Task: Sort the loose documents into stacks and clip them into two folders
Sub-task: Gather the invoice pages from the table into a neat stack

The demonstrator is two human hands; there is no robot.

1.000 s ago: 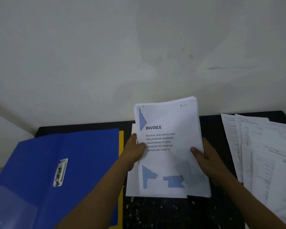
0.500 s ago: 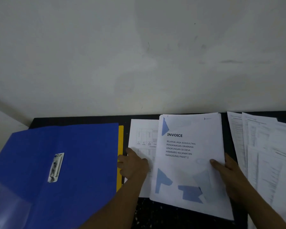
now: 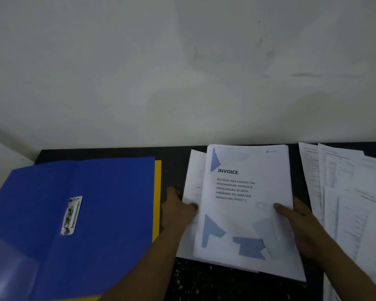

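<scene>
A stack of white documents (image 3: 245, 205) with an "INVOICE" cover page on top lies on the dark table (image 3: 174, 166) at centre. My right hand (image 3: 300, 224) grips the stack's right edge, thumb on the cover. My left hand (image 3: 178, 209) holds the left edge of the sheets (image 3: 193, 181) that stick out from under the stack. An open blue folder (image 3: 109, 213) with a metal clip (image 3: 71, 215) lies at the left. A yellow folder (image 3: 157, 192) shows from beneath it.
Several loose printed sheets (image 3: 352, 196) fan out over the table's right side, close to my right hand. A pale wall (image 3: 182, 72) rises directly behind the table. A narrow strip of dark table separates the folders from the invoice stack.
The invoice stack went from held upright to flat on the table and now sits squarer over the lower sheets. My left hand moved from resting on those sheets to gripping their left edge.
</scene>
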